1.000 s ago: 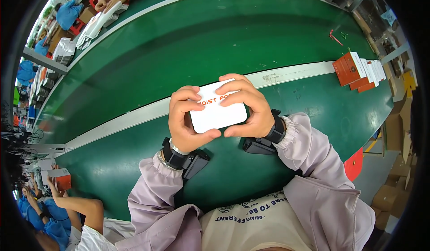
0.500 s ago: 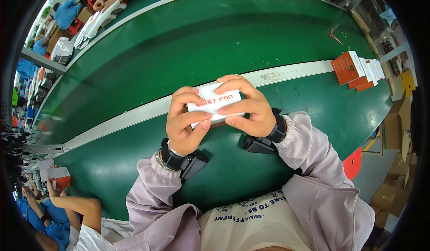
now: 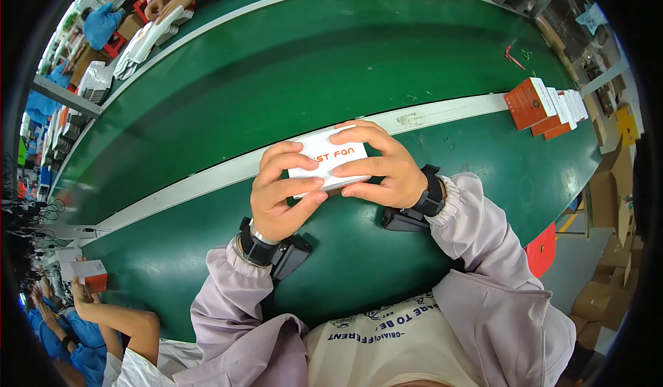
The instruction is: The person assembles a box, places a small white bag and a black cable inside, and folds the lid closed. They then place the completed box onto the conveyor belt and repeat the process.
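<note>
A small white box (image 3: pixel 329 143) with orange lettering on its top face is held between my two hands, above the near part of the green table. My left hand (image 3: pixel 282 192) grips its left end, fingers over the top and thumb at the near edge. At the right end, my right hand (image 3: pixel 388 168) holds it the same way, fingertips on the top face and thumb along the near side. The box's underside and far side are mostly hidden. Each of my wrists wears a black strap with a dark device.
A row of orange-and-white boxes (image 3: pixel 539 107) stands at the table's right end. A pale rail (image 3: pixel 207 180) crosses the green table (image 3: pixel 414 256). Red and green scraps (image 3: pixel 512 57) lie beyond it. At left a co-worker's hand holds an orange-and-white box (image 3: pixel 90 274); another person works at the far left.
My left hand has shifted slightly left. The box stays between both hands, tilted a little differently, and the fingers have barely moved.
</note>
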`<action>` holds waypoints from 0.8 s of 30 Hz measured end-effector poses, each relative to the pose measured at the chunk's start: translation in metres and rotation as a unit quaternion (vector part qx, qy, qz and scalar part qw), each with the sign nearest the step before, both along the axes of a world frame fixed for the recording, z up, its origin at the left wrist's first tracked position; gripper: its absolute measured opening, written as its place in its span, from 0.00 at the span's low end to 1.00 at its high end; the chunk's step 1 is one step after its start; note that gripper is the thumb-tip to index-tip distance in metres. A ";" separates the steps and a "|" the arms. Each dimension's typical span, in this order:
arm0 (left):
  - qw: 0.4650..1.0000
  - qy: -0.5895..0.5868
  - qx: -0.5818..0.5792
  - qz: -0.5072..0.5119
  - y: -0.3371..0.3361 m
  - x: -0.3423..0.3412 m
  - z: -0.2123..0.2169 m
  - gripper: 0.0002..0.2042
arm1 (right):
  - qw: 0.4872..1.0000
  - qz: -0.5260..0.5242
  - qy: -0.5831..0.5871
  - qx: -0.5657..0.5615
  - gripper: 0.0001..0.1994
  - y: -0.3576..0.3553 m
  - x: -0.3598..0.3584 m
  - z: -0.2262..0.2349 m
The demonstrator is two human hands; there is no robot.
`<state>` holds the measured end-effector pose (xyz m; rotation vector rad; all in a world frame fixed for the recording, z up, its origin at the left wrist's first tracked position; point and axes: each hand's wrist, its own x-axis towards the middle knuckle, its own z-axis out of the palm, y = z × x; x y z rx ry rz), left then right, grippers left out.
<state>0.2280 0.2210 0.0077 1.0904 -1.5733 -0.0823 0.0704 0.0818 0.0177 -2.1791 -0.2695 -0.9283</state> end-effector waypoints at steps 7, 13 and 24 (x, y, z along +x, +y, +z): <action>0.998 -0.034 0.039 -0.034 0.002 0.010 0.010 0.11 | 1.000 -0.009 0.005 0.012 0.16 0.002 0.002 0.001; 0.999 -0.012 0.015 -0.031 0.002 0.007 0.001 0.10 | 0.999 -0.023 0.000 0.027 0.15 0.006 0.003 -0.002; 0.996 -0.008 0.017 -0.087 -0.002 0.017 0.005 0.08 | 1.000 0.018 -0.014 0.013 0.13 0.003 0.001 -0.001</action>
